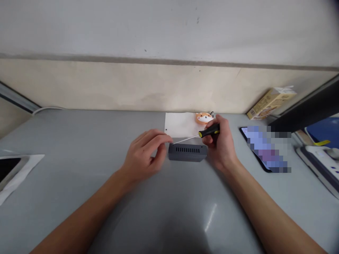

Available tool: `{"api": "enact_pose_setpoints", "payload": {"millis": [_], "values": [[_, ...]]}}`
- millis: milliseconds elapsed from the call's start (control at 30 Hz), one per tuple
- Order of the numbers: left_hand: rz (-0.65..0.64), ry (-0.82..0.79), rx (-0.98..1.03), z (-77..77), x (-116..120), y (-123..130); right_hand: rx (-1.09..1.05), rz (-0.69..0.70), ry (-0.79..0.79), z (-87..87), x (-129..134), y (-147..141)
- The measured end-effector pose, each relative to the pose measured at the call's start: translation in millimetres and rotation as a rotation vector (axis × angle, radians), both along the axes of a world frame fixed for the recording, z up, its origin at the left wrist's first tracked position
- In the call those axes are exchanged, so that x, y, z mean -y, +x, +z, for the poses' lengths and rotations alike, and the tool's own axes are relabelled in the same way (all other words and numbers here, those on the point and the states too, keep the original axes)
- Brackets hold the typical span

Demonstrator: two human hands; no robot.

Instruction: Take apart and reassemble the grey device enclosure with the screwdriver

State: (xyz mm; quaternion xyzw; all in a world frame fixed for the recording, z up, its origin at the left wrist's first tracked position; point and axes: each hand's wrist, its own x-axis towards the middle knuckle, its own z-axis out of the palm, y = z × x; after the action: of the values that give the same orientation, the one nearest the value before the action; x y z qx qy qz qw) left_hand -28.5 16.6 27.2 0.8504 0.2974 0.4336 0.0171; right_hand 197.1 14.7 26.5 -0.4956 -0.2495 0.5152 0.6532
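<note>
A small dark grey box [187, 157] with a row of slots along its top lies on the table in front of me. My right hand [221, 141] is closed round the black and yellow handle of a screwdriver [202, 134]. Its thin metal shaft slants down to the left, and the tip meets the box's top at the left corner, close to a small hole. With fingers curled, my left hand [148, 151] holds the box's left end; its index fingertip is right beside the screwdriver tip. Whether a screw sits under the tip is too small to tell.
Behind the box lies a white sheet [177, 123] bearing an orange animal-face item [203, 118]. To the right are a phone [261, 151], a carton [271, 102] and a white and grey power strip [323, 162]. A dark-screened device [10, 171] is at the left edge.
</note>
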Motion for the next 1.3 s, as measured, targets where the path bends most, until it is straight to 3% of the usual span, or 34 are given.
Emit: {"api": "enact_pose_setpoints", "payload": {"millis": [1300], "values": [[0.011, 0.025, -0.025, -2.6, -2.6, -2.0, -0.008, 0.008, 0.036, -2.7, -0.9, 1.3]]}}
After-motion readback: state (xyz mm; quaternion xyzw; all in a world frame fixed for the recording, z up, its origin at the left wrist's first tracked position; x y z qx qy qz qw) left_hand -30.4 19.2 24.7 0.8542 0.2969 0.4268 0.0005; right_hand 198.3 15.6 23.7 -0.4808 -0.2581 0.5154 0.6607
